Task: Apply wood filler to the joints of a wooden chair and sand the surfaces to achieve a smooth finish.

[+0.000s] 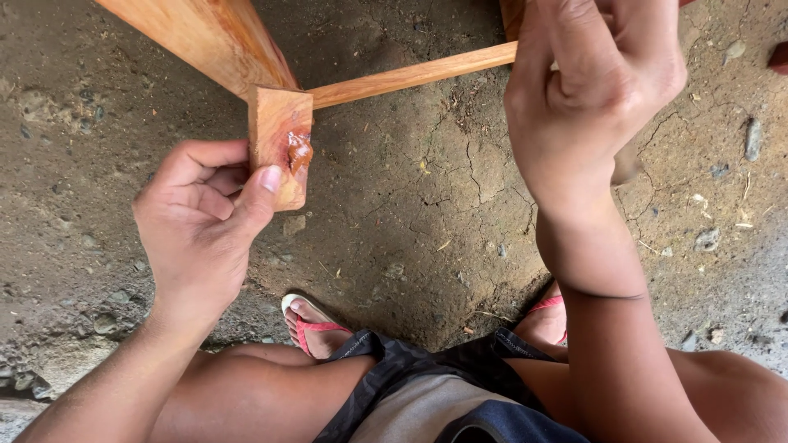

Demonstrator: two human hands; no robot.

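1. Wooden block [277, 135]: short, squared offcut at the end of a wide plank [205, 33], raised over the dirt floor [410, 205]. A wet amber smear of glue [299, 152] sits on its right face.
2. Left hand [201, 221]: closed on the block, thumb pressed to the front face, fingers curled behind.
3. Right hand [587, 98]: clenched near a thin wooden rail [410, 76]; what it grips is hidden, so I cannot tell.
4. Handling, judged: block rigid, light, not fragile; glued face likely slippery and tacky. Best held by the dry faces and lower end, clear of the smear.
5. Feet in pink sandals [316, 326] below.
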